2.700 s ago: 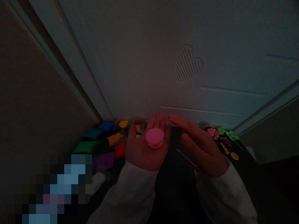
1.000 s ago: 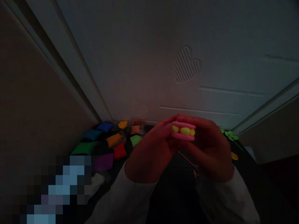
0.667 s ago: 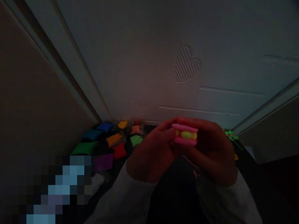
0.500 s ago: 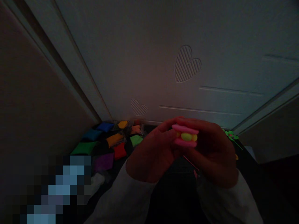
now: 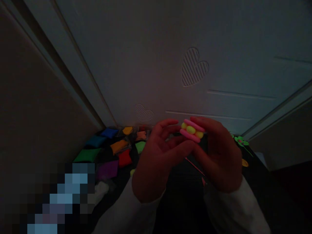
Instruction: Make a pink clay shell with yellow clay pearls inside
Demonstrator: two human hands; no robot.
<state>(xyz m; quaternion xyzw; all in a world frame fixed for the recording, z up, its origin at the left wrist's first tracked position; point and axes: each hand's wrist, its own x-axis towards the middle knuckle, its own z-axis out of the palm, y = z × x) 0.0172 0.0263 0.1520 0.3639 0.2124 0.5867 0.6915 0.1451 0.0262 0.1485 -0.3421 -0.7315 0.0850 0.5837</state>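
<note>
A small clay macaron is held above the dark tabletop: two pink discs with several yellow balls between them. My right hand pinches it at its right side, fingers on top and thumb beneath. My left hand is beside it, fingers apart and slightly curled. Its thumb tip lies just under the lower pink disc, close to my right thumb; whether it touches the clay I cannot tell. The macaron is tilted, its right end lower.
Several packets of coloured clay lie at the left, among them a purple one, a red one and a green one. A thin pink stick rests below my hands. At the right are a green flower and an orange piece. A pale panel with hearts rises behind.
My left fingers have come off the macaron and spread apart. The macaron has moved slightly up and tilted in my right hand, showing more of the yellow balls.
</note>
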